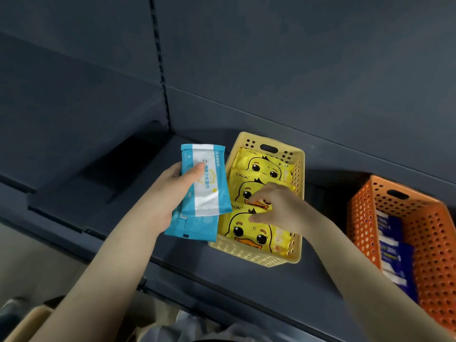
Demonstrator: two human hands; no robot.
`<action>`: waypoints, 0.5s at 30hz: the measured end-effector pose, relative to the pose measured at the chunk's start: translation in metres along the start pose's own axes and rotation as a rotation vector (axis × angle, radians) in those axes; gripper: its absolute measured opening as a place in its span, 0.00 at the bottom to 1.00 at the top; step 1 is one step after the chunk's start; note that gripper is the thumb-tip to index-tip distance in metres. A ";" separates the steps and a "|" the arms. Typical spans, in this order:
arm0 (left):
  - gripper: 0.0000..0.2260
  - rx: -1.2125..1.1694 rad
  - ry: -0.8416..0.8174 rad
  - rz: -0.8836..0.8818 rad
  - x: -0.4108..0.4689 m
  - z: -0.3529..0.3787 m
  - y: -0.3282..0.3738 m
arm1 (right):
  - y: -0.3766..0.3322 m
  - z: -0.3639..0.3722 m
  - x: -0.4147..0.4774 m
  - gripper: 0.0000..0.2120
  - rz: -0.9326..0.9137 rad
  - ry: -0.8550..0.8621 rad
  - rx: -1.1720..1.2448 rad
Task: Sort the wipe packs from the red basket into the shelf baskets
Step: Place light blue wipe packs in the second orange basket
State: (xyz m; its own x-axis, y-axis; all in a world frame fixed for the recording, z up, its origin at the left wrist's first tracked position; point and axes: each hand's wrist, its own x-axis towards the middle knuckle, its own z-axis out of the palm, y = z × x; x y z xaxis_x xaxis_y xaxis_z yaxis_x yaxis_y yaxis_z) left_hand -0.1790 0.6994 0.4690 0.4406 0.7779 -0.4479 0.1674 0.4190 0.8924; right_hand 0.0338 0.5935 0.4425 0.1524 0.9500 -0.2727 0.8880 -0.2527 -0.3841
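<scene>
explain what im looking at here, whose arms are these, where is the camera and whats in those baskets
There is no machine here: a person wears one wide-angle camera on the head, looking down at their own bare arms. This single picture comes from that camera. The left hand grips blue wipe packs, apparently two stacked, with the thumb across the top one. The right hand is in the yellow basket, fingers curled on the yellow duck packs lying in it; whether it grips one I cannot tell. To the right stands an orange basket holding dark blue packs. Both baskets stand on a dark shelf. The red basket from the task is not in view.
</scene>
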 end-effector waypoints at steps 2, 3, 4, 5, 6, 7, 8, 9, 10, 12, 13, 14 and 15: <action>0.10 -0.012 -0.003 0.025 0.002 -0.001 0.005 | 0.001 -0.003 0.002 0.20 0.042 0.126 0.101; 0.10 -0.014 -0.007 0.032 0.003 -0.001 0.007 | 0.001 -0.002 0.004 0.20 0.062 0.177 0.108; 0.10 -0.014 -0.014 0.039 0.004 -0.001 0.008 | 0.000 0.001 0.008 0.22 0.086 0.196 0.094; 0.09 -0.011 -0.027 0.042 0.005 -0.002 0.009 | -0.002 0.004 0.011 0.22 0.113 0.191 0.074; 0.09 -0.006 -0.045 0.040 0.006 -0.002 0.009 | -0.004 0.009 0.015 0.23 0.149 0.167 0.050; 0.09 -0.001 -0.065 0.035 0.007 -0.002 0.009 | -0.006 0.014 0.018 0.23 0.183 0.147 0.026; 0.10 0.004 -0.083 0.027 0.007 -0.002 0.008 | -0.007 0.018 0.022 0.23 0.213 0.137 0.013; 0.10 0.009 -0.098 0.018 0.009 -0.004 0.008 | -0.008 0.021 0.025 0.23 0.234 0.136 0.013; 0.10 0.012 -0.111 0.010 0.010 -0.005 0.007 | -0.008 0.023 0.027 0.24 0.250 0.133 0.020; 0.11 0.005 -0.130 -0.004 0.014 -0.009 0.006 | -0.009 0.027 0.030 0.25 0.274 0.124 0.032; 0.11 0.000 -0.137 -0.007 0.016 -0.010 0.006 | -0.010 0.029 0.030 0.26 0.290 0.118 0.043; 0.10 -0.003 -0.144 -0.009 0.017 -0.012 0.006 | -0.011 0.031 0.029 0.27 0.306 0.111 0.056; 0.10 -0.008 -0.149 -0.010 0.019 -0.013 0.006 | -0.011 0.033 0.029 0.27 0.320 0.104 0.061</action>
State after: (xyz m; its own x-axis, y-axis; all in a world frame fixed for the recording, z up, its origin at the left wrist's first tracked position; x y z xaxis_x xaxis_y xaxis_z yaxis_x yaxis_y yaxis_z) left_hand -0.1806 0.7229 0.4655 0.5655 0.6956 -0.4432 0.1658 0.4305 0.8872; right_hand 0.0138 0.6178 0.4099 0.4651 0.8337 -0.2976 0.7609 -0.5483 -0.3468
